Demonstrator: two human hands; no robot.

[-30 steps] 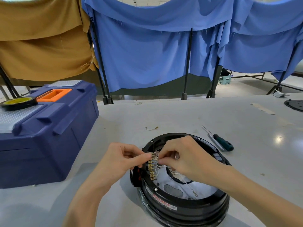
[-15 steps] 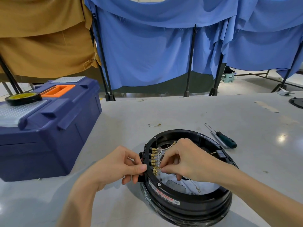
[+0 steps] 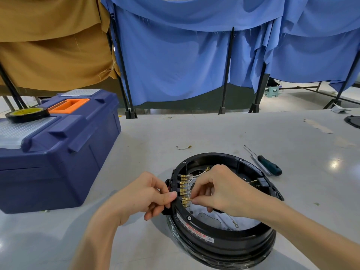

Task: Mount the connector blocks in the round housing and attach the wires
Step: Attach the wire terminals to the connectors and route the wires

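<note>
Round housing (image 3: 224, 236): on the grey table (image 3: 194, 133), just in front of the person.
Connector block (image 3: 183, 189): on the housing's inner left wall, its brass terminals facing inward.
Left hand (image 3: 144, 195): fingers curled, thumb on the rim, gripping the housing's left wall beside the block.
Right hand (image 3: 220, 190): thumb and forefinger pressed together, pinching a wire end (image 3: 190, 199) at a lower terminal.

Blue drapes (image 3: 175, 65) and tan drape (image 3: 52, 55) hang from black poles (image 3: 227, 75) behind grey table (image 3: 214, 133). Pale floor (image 3: 292, 102) beyond, small green stool (image 3: 271, 91) on it. Light glare (image 3: 334, 164) on table's right side.
</note>
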